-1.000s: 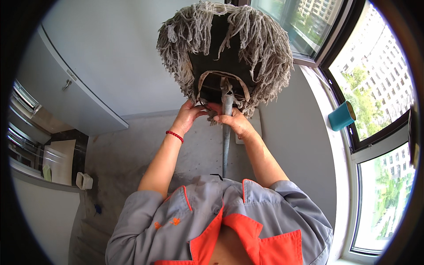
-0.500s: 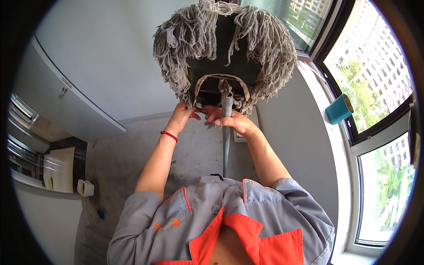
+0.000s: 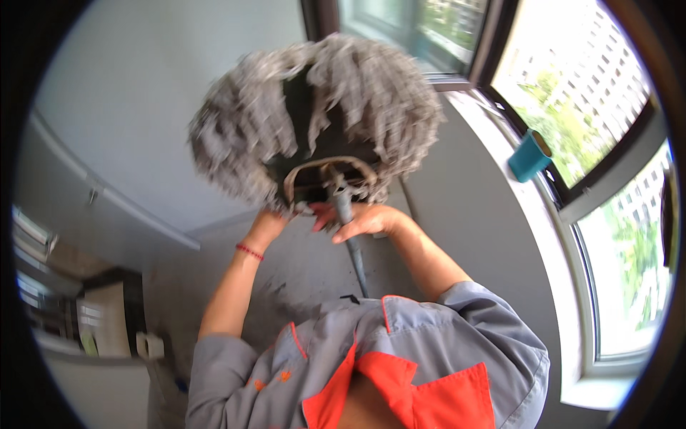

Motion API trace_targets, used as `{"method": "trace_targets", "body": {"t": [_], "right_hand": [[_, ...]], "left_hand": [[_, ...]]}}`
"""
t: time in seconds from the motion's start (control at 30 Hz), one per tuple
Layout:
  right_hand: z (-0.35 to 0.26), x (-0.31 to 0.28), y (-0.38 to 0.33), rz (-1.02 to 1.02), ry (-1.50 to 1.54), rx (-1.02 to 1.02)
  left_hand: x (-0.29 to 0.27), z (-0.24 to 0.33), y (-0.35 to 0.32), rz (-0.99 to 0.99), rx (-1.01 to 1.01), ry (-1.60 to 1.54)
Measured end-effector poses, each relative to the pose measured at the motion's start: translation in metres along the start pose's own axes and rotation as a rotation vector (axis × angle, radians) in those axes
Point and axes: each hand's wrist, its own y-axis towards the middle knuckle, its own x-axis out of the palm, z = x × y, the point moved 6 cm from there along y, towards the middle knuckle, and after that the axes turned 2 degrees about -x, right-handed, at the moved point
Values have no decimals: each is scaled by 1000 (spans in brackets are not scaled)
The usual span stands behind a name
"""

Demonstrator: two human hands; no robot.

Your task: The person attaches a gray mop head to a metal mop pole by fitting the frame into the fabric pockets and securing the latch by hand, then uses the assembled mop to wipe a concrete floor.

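Note:
A large dust mop (image 3: pixel 393 107) with thick grey yarn strands is raised in front of me, the dark underside of its head (image 3: pixel 361 136) facing me. A pale curved strap (image 3: pixel 336 161) crosses the lower part of that head, where the grey metal pole (image 3: pixel 343 207) joins; the pole slants down toward my chest. My left hand (image 3: pixel 270 224), a red bead bracelet above its wrist, grips the mop head's lower left edge, fingertips partly hidden. My right hand (image 3: pixel 368 220) is around the top of the pole, thumb in front and fingers reaching left behind it.
A teal cup (image 3: pixel 531 156) stands on the white windowsill (image 3: pixel 493 129) at right, beside an open window (image 3: pixel 421 32). Grey wall panels are on the left, with a pale box-like object (image 3: pixel 150 346) low down. Grey floor (image 3: pixel 286 275) lies below my arms.
The mop and both my hands have shifted left and lower in the picture, and the mop head tilts more. The view has turned slightly, with motion blur. Both hands keep their hold.

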Motion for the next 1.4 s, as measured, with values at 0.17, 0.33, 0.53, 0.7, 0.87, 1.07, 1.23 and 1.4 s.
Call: {"method": "trace_targets", "body": {"t": [0.17, 0.33, 0.53, 0.7, 0.87, 1.07, 1.23, 1.4], "right_hand": [[2, -11, 9, -90, -36, -79], [-4, 8, -9, -82, -25, 15], [7, -16, -9, 431, 106, -105], [29, -37, 2, 727, 174, -100], [20, -10, 7, 670, 79, 30], [23, 9, 20, 511, 216, -172], [33, 6, -8, 752, -22, -294], [79, -25, -59, 1097, 339, 20]], "left_hand": [[5, -24, 0, -67, -75, -124], [12, -16, -19, -4, -64, 64], [15, 23, 2, 311, -291, -332], [51, 31, -7, 471, -145, -176], [53, 21, -25, 449, -154, -260], [53, 2, -10, 359, -369, -275], [53, -6, -10, 230, -569, -296], [77, -32, -12, 253, -524, -537]]}}
